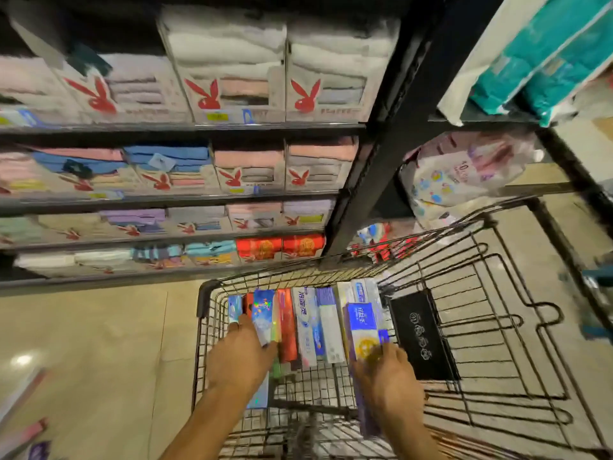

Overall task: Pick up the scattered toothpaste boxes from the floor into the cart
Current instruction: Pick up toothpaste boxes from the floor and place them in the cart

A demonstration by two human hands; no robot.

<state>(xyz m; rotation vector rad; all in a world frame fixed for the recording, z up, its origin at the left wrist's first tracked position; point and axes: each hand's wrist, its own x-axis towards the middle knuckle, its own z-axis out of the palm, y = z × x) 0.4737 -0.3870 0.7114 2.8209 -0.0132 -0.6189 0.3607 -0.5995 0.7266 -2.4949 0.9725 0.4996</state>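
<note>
Left hand (239,358) grips a holographic carton (263,315); right hand (389,380) grips a glossy blue carton (361,325).

warm indoor light, glare spot on floor (22,360), soft motion blur, wide-angle bending at edges

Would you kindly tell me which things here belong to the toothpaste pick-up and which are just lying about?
Job: cart; toothpaste boxes lined up in it; holographic box gripped by left hand; blue-and-yellow box gripped by right hand.
Lying about: towel packs on the shelves; teal tissue packs; patterned bag.
</note>
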